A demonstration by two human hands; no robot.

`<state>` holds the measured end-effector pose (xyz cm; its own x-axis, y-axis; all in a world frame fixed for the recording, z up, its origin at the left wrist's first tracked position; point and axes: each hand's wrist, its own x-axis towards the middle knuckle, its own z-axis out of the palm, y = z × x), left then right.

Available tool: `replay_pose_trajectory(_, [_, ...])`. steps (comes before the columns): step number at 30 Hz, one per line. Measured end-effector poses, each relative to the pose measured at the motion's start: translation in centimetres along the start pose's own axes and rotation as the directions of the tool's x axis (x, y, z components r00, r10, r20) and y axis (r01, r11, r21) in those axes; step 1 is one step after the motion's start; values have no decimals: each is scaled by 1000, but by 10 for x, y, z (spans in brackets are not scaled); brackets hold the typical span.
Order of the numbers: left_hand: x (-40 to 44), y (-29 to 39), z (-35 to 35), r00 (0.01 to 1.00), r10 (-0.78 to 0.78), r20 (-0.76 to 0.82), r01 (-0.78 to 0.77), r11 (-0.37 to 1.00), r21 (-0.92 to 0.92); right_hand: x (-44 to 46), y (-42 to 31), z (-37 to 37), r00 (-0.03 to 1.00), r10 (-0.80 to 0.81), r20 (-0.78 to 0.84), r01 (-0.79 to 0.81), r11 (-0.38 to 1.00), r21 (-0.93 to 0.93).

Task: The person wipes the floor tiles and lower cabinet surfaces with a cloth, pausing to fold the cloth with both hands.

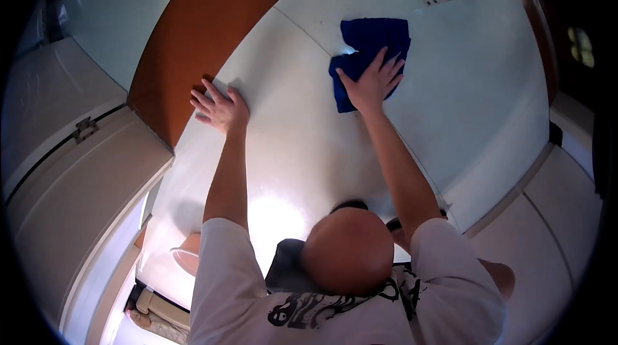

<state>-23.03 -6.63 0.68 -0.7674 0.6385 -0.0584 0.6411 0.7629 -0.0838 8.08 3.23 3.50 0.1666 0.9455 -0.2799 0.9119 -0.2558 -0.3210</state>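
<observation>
A dark blue cloth point(370, 33) lies partly folded on the pale tiled floor point(302, 94). My right hand point(373, 84) rests flat on the lower right part of this cloth, its fingers spread and pointing away from me. Over to the left, my left hand point(221, 110) is open, with fingers spread across the edge between the pale tiles and a brown strip point(193, 29). Nothing is in that hand. Both arms reach forward, and the cloth beneath my right palm is hidden.
On the left stands a white door panel point(84, 177) with a metal hinge point(85, 129). A pinkish rounded container point(187, 255) sits at lower left. Pale panels point(560, 197) border the floor on the right. My knee point(347, 251) is close below my arms.
</observation>
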Motion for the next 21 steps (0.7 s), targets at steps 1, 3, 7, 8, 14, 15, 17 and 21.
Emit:
replay_pose_trajectory(1, [0,0,0,1000,-6,4,6,1000,4,5,-12,3,999,49,13,-49,999,-24])
replay_pose_trajectory(3, [-1,0,3,1000,7,-12,-7,1000,0,27,-39,13,999,24,-42,-25,1000,-2])
replay_pose_trajectory(7, [0,-1,2,1000,5,-7,-5,1000,11,62,-100,25,996,-9,-93,12,999,31])
replay_pose_trajectory(8, [0,-1,1,1000,5,-4,-5,1000,11,65,-107,25,997,24,-73,-20,999,48])
replay_pose_trajectory(14, [1,-1,0,1000,10,0,-10,1000,-8,26,-54,13,999,-42,-27,42,999,-23])
replay_pose_trajectory(15, [0,1,-3,1000,10,11,-10,1000,-17,12,-32,13,998,-54,-38,53,999,-12])
replay_pose_trajectory(17, [-3,0,-6,1000,10,24,-10,1000,-25,-16,10,-5,999,-43,-31,45,997,56])
replay_pose_trajectory(21, [-3,0,-4,1000,9,10,-9,1000,-25,-33,72,-20,1000,8,-26,-7,999,46])
